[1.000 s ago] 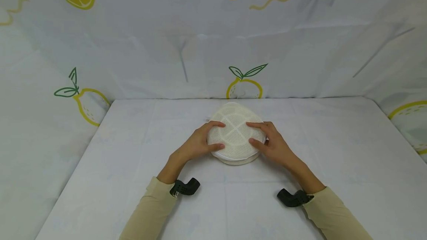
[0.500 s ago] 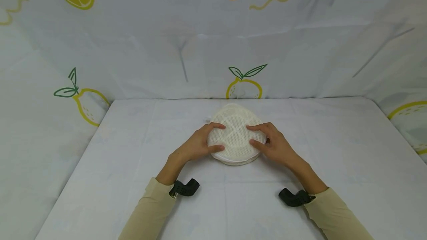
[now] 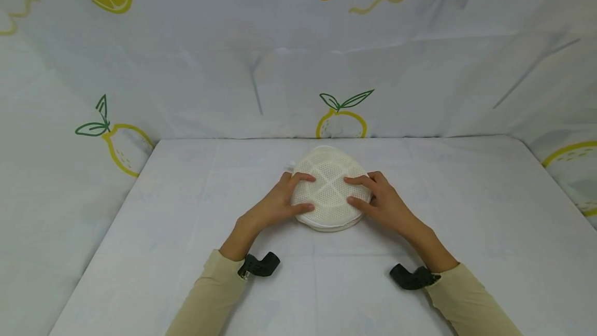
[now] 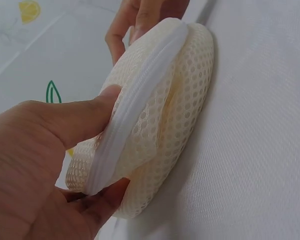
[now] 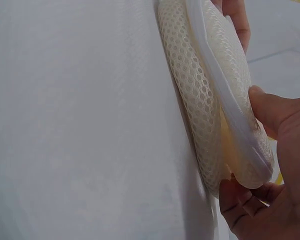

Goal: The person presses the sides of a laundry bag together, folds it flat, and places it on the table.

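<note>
A cream mesh laundry bag (image 3: 330, 188), round with a slightly pointed far end, lies flattened on the white table in the head view. Pale crossing bands mark its top. My left hand (image 3: 279, 199) grips its left side, thumb and forefinger on top and the other fingers tucked beneath the upper layer. On the opposite side my right hand (image 3: 386, 202) holds the edge in the same way. A white zip strip (image 4: 132, 107) runs along the rim in the left wrist view. Below it the lower mesh layer (image 5: 190, 85) rests against the cloth in the right wrist view.
White cloth covers the table (image 3: 196, 185). Behind it hangs a white curtain (image 3: 196, 66) printed with lemons. Black wrist cameras (image 3: 262, 264) are strapped at both cuffs of the beige sleeves (image 3: 207, 294).
The bag's upper layer has shifted slightly toward me and down, so less of the lower layer shows at the front. Both hands keep their hold and have barely moved.
</note>
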A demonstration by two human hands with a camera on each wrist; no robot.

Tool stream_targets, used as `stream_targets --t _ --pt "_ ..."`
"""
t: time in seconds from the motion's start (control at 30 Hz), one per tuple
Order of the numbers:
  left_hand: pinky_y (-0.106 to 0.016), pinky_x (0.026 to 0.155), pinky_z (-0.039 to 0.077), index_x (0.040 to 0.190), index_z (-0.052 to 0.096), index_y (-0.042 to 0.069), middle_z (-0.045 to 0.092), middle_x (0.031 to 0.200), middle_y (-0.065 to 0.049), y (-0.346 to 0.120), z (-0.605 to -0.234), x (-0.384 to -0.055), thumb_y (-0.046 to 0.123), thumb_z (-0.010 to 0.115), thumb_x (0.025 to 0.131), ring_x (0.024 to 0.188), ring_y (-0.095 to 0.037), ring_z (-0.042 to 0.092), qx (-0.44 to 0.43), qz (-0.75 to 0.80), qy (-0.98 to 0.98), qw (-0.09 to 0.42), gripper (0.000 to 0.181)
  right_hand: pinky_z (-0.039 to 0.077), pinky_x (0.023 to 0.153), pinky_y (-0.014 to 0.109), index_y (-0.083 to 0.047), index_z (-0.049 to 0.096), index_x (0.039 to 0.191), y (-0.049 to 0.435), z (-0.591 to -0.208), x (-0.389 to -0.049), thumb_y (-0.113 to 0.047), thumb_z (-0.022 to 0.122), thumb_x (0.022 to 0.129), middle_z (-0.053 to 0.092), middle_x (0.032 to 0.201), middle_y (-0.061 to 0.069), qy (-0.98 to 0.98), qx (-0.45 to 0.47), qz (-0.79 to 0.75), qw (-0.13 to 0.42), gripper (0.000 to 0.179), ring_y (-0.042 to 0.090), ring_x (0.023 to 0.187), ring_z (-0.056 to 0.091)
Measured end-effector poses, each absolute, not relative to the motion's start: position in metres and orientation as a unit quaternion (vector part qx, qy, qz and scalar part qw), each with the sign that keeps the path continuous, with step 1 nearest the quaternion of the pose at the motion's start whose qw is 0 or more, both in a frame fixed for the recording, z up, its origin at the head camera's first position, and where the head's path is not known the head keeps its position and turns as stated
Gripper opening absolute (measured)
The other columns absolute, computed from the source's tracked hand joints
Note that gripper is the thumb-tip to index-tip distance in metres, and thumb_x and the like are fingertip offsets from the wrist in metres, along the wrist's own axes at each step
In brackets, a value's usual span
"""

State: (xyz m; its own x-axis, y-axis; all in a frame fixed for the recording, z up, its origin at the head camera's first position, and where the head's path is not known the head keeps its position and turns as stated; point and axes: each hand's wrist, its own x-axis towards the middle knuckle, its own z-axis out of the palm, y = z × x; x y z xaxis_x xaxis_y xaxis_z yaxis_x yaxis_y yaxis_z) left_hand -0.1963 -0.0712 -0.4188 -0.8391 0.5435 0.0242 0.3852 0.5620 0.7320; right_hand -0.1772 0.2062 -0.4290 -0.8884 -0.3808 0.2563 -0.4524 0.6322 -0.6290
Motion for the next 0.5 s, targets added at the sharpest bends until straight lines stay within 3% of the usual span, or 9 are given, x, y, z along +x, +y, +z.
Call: stream_targets --t 0.23,0.37,0.5 --pt "-0.048 0.101 0.037 0.132 0.048 0.021 0.022 0.14 -0.021 -0.0676 -0.4154 -0.1913 0.029 0.075 0.085 0.128 -0.034 0.03 0.244 0.382 0.887 0.091 0.055 0.042 0.073 0.037 -0.022 0.061 0.127 0.2064 -0.4312 -0.1781 -0.025 0.07 0.089 0.036 0.13 0.022 -0.907 0.219 0.356 0.052 0.039 0.026 0.097 0.043" --pt "-0.051 0.106 0.03 0.132 0.049 0.02 0.009 0.152 -0.018 -0.0677 -0.4164 -0.1902 0.031 0.074 0.085 0.139 -0.032 0.012 0.257 0.354 0.897 0.063 0.055 0.042 0.082 0.049 -0.021 0.06 0.128 0.2059 -0.4318 -0.1781 -0.026 0.069 0.09 0.032 0.139 0.024 -0.911 0.226 0.34 0.058 0.039 0.034 0.112 0.038" --pt "-0.048 0.11 0.024 0.136 0.046 0.015 0.007 0.156 -0.015 -0.0684 -0.4184 -0.1901 0.032 0.073 0.085 0.143 -0.031 0.006 0.285 0.331 0.899 0.034 0.06 0.037 0.094 0.059 -0.019 0.06 0.126 0.2051 -0.4322 -0.1779 -0.026 0.07 0.089 0.027 0.146 0.024 -0.912 0.243 0.321 0.081 0.039 0.041 0.128 0.029"
